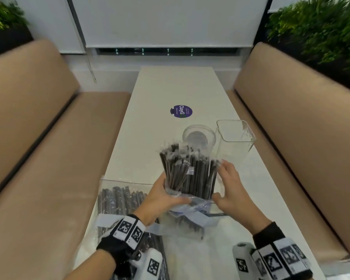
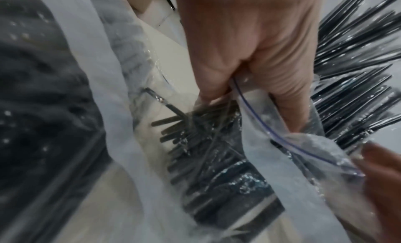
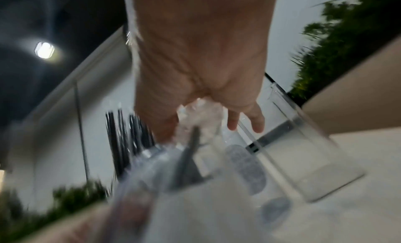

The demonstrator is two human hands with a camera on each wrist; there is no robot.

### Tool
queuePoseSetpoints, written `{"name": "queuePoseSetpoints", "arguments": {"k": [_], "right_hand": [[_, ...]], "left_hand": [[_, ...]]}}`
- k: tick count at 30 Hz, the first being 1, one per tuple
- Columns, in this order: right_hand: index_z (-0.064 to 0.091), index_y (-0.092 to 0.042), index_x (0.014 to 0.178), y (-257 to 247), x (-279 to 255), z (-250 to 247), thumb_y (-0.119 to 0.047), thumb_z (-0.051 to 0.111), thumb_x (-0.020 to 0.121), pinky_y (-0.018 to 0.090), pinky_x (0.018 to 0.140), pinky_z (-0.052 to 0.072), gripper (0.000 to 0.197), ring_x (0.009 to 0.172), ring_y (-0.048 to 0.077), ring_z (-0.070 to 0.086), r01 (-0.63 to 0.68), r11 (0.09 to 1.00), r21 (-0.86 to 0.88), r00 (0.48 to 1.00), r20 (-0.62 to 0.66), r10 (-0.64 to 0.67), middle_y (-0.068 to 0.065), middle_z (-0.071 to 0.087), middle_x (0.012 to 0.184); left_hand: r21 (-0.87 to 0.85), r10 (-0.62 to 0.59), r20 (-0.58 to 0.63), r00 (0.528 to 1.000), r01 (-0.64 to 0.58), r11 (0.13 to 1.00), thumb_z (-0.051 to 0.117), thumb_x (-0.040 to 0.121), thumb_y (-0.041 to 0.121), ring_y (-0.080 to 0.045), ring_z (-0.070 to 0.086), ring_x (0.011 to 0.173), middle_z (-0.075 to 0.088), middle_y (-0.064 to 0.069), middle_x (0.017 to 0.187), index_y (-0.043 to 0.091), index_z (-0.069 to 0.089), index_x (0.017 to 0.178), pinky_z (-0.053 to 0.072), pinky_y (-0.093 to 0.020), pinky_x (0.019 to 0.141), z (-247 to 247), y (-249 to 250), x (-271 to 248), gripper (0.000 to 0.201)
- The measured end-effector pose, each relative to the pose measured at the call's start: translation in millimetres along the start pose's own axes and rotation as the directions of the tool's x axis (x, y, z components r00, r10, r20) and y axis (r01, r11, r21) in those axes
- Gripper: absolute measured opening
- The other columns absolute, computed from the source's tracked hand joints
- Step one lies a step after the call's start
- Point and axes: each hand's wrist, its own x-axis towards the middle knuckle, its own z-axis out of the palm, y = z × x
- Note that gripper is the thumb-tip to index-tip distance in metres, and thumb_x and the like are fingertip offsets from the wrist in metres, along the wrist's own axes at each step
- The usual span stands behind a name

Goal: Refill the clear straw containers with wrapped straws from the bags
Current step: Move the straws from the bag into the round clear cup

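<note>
straws point(image 1: 187, 170): dark wrapped bundle upright, sticking out of a bag point(image 1: 190, 207) at table point(image 1: 176, 91) centre | left hand point(image 1: 164, 196): grip curled round bag and bundle base | right hand point(image 1: 230, 188): fingers spread against bundle's 3 o'clock side | round container point(image 1: 199, 136) at 12 o'clock, square container point(image 1: 235, 136) at 1 o'clock | second bag point(image 1: 119, 197) at 8 o'clock

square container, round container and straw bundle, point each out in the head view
square container point(image 1: 235, 131): head view, on its clear front wall near the rim
round container point(image 1: 199, 136): head view, on its open mouth
straw bundle point(image 1: 187, 170): head view, mid bundle
</note>
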Motion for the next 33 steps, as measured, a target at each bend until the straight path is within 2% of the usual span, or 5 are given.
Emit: {"name": "queuePoseSetpoints", "arguments": {"k": [5, 11, 18, 22, 33], "right_hand": [[0.039, -0.046, 0.137, -22.6, 2.1, -5.9, -0.04, 0.075, 0.078, 0.001, 0.102, 0.027, 0.069, 0.132, -0.014, 0.029, 0.059, 0.928, 0.369, 0.989, -0.148, -0.004, -0.024, 0.033, 0.14], [0.065, -0.021, 0.106, -28.5, 19.4, 3.9, -0.057, 0.073, 0.073, 0.028, 0.093, 0.025, 0.049, 0.107, 0.013, 0.03, -0.113, 0.984, -0.136, 0.966, -0.247, 0.077, -0.004, 0.039, 0.115], [0.068, -0.004, 0.104, -34.8, 31.5, -20.2, -0.019, 0.067, 0.092, 0.037, 0.077, 0.055, 0.02, 0.093, 0.027, 0.068, 0.03, 0.815, 0.578, 0.943, -0.286, 0.168, 0.023, 0.069, 0.098], [0.074, -0.01, 0.09, -56.0, 46.6, -38.6, -0.009, 0.054, 0.099, 0.013, 0.079, 0.048, 0.021, 0.09, 0.008, 0.07, 0.161, 0.815, 0.556, 0.938, -0.344, 0.05, 0.006, 0.076, 0.089], [0.053, -0.009, 0.087, -110.8, 83.9, -126.6, -0.006, 0.048, 0.099, 0.043, 0.079, 0.058, 0.013, 0.067, 0.022, 0.064, 0.401, 0.548, 0.734, 0.856, -0.513, 0.06, 0.004, 0.063, 0.07]], "left_hand": [[-0.032, 0.062, -0.048, 0.997, -0.064, 0.997, 0.088, 0.065, 0.006, 0.012, 0.066, 0.092, 0.069, 0.02, 0.102, 0.037, 0.053, 0.107, 0.049, -0.003, 0.073, 2.3, 5.5, 1.7, 0.063], [-0.05, 0.17, -0.08, 0.982, -0.174, 0.983, 0.081, 0.069, -0.007, 0.014, 0.067, 0.088, 0.072, 0.032, 0.084, 0.03, 0.052, 0.106, 0.05, -0.004, 0.068, 7.3, 15.4, 1.9, 0.059], [-0.062, 0.166, -0.158, 0.973, -0.178, 0.982, 0.086, 0.066, 0.002, 0.022, 0.062, 0.085, 0.064, 0.022, 0.103, 0.036, 0.052, 0.104, 0.047, 0.0, 0.071, -5.4, 16.9, 5.9, 0.062], [-0.06, 0.177, -0.123, 0.976, -0.186, 0.981, 0.085, 0.067, 0.002, 0.018, 0.064, 0.085, 0.065, 0.016, 0.105, 0.032, 0.052, 0.105, 0.05, -0.003, 0.071, -8.9, 22.1, 11.1, 0.059], [-0.031, 0.11, -0.121, 0.987, -0.114, 0.993, 0.089, 0.066, 0.016, 0.008, 0.059, 0.101, 0.059, 0.023, 0.112, 0.036, 0.049, 0.115, 0.048, -0.008, 0.079, -30.4, 17.8, 22.2, 0.066]]}}
